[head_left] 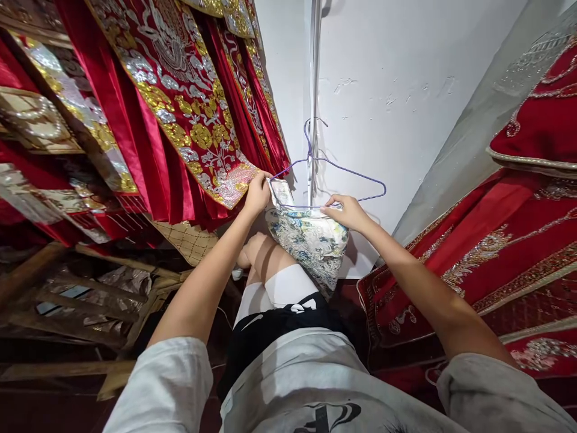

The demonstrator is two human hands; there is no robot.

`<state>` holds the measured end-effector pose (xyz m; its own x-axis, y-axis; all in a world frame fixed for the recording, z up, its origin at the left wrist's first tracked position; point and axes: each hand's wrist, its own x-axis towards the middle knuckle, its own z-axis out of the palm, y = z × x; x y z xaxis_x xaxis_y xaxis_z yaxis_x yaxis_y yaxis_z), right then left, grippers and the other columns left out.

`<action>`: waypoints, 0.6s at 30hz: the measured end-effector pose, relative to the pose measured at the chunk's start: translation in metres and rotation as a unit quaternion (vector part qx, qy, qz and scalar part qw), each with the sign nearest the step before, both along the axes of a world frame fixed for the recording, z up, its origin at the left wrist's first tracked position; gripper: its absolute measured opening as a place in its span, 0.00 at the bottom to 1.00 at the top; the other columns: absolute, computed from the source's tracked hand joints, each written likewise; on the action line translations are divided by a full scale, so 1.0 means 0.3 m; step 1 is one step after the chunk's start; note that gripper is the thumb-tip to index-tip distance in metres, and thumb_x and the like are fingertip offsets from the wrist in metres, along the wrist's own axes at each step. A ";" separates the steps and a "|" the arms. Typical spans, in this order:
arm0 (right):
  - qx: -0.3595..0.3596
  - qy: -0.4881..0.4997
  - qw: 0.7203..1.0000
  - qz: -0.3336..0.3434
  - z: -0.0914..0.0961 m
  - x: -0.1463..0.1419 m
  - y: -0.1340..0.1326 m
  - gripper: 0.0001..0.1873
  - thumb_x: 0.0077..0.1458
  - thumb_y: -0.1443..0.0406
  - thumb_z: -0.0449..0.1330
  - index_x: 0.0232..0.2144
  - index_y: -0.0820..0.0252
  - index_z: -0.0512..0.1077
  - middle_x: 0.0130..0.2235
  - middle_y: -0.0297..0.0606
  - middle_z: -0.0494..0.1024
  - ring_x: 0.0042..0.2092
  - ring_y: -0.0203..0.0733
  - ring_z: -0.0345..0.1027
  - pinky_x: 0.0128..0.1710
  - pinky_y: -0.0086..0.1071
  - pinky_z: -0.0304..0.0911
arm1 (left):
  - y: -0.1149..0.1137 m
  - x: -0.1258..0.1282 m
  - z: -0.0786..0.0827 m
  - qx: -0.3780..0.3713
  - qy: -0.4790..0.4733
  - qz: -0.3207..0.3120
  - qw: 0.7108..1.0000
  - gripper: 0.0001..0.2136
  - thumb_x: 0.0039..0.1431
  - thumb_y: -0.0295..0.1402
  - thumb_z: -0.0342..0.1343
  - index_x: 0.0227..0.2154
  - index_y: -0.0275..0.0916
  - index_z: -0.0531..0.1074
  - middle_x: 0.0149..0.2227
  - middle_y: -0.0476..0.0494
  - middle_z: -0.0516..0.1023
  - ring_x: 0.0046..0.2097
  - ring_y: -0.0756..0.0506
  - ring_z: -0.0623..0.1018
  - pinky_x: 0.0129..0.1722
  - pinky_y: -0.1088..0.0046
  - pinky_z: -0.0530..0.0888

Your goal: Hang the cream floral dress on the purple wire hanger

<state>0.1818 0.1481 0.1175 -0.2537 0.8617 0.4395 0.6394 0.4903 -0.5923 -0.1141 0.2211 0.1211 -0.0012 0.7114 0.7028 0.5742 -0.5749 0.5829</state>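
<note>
A purple wire hanger (pixel 350 170) hangs upright against the white wall, its hook at a narrow vertical pole. A white garment (pixel 311 240) with a blue and yellow floral pattern hangs from its lower part. At the hanger's left end, my left hand (pixel 258 193) is closed on the garment's white upper edge; its fingertips are partly hidden. My right hand (pixel 346 213) pinches the garment's top edge near the hanger's lower bar, thumb and forefinger together. The right shoulder of the hanger is bare.
Red embroidered garments (pixel 198 114) with gold and silver sequins hang close on the left. More red beaded garments (pixel 487 252) stand on the right. A wooden frame (pixel 103 367) is at lower left. The white wall (pixel 387 78) rises straight ahead.
</note>
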 end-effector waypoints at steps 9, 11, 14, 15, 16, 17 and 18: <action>0.044 0.017 0.998 0.029 -0.010 0.025 -0.103 0.34 0.51 0.57 0.65 0.61 0.48 0.70 0.49 0.38 0.81 0.45 0.50 0.73 0.48 0.41 0.66 | -0.040 0.068 0.084 -0.001 0.126 -0.046 0.991 0.14 0.60 0.23 0.45 0.43 0.37 0.73 0.38 0.42 0.79 0.40 0.44 0.76 0.46 0.69 0.70; 0.048 0.008 0.999 -0.019 0.012 0.072 -0.120 0.44 0.49 0.59 0.66 0.69 0.50 0.61 0.43 0.39 0.82 0.40 0.49 0.73 0.44 0.42 0.68 | -0.038 0.047 0.096 -0.003 0.143 -0.034 0.989 0.12 0.61 0.24 0.46 0.41 0.37 0.73 0.38 0.41 0.78 0.39 0.43 0.75 0.44 0.70 0.69; 0.070 0.070 0.990 -0.102 0.064 0.173 -0.075 0.50 0.46 0.60 0.68 0.70 0.60 0.58 0.40 0.42 0.82 0.38 0.49 0.73 0.44 0.43 0.69 | -0.042 0.030 0.107 -0.004 0.179 -0.031 0.983 0.11 0.64 0.26 0.45 0.43 0.37 0.72 0.38 0.41 0.77 0.40 0.43 0.75 0.44 0.70 0.68; 0.077 0.095 0.985 -0.120 0.085 0.209 -0.043 0.49 0.44 0.59 0.70 0.67 0.63 0.63 0.40 0.45 0.82 0.40 0.51 0.74 0.45 0.43 0.70 | -0.046 0.029 0.109 -0.004 0.190 -0.031 0.981 0.12 0.64 0.27 0.44 0.43 0.36 0.72 0.38 0.41 0.77 0.40 0.42 0.74 0.44 0.69 0.68; 0.075 0.112 0.983 -0.127 0.107 0.244 -0.008 0.45 0.42 0.58 0.72 0.62 0.66 0.70 0.41 0.47 0.82 0.41 0.52 0.74 0.45 0.44 0.70 | -0.049 0.030 0.111 -0.005 0.199 -0.031 0.980 0.12 0.65 0.27 0.44 0.44 0.36 0.71 0.37 0.40 0.77 0.40 0.42 0.74 0.44 0.69 0.68; 0.058 0.124 0.983 -0.124 0.130 0.275 0.026 0.41 0.39 0.57 0.74 0.55 0.69 0.76 0.40 0.48 0.82 0.42 0.54 0.75 0.45 0.43 0.70 | -0.053 0.030 0.114 -0.006 0.205 -0.031 0.978 0.12 0.65 0.28 0.44 0.44 0.36 0.71 0.37 0.40 0.77 0.39 0.42 0.74 0.43 0.69 0.68; 0.029 0.134 0.984 -0.110 0.154 0.301 0.056 0.36 0.36 0.56 0.76 0.47 0.70 0.80 0.38 0.48 0.82 0.42 0.55 0.76 0.44 0.43 0.71 | -0.057 0.027 0.116 -0.006 0.208 -0.029 0.978 0.12 0.66 0.28 0.44 0.44 0.36 0.71 0.37 0.40 0.76 0.39 0.42 0.73 0.43 0.69 0.68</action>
